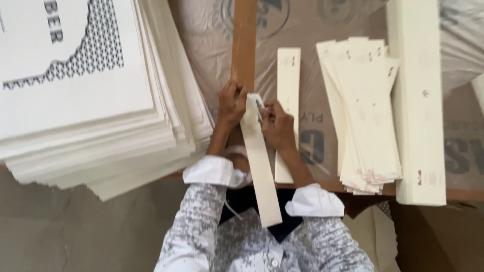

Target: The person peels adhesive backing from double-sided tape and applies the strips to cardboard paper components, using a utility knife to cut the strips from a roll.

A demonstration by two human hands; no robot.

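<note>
Two hands are closed on the far end of one long cream strip (259, 161), the left hand (230, 106) gripping its left edge and the right hand (276, 126) its right. Its long axis runs from the chest out over the table edge (333, 185). Farther out, a single strip (288, 100) and a fanned stack of strips (365, 116) are laid parallel, nearer the right hand.

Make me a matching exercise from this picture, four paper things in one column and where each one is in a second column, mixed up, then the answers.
Things:
1. long cream paper strip
2. big stack of white printed sheets
3. fanned pile of cream strips
4. single flat cream strip

Places:
A. far left of the wooden table
B. held between both hands
C. lying just right of the hands
D. right of the single strip

Pairs: 1-B, 2-A, 3-D, 4-C
</note>
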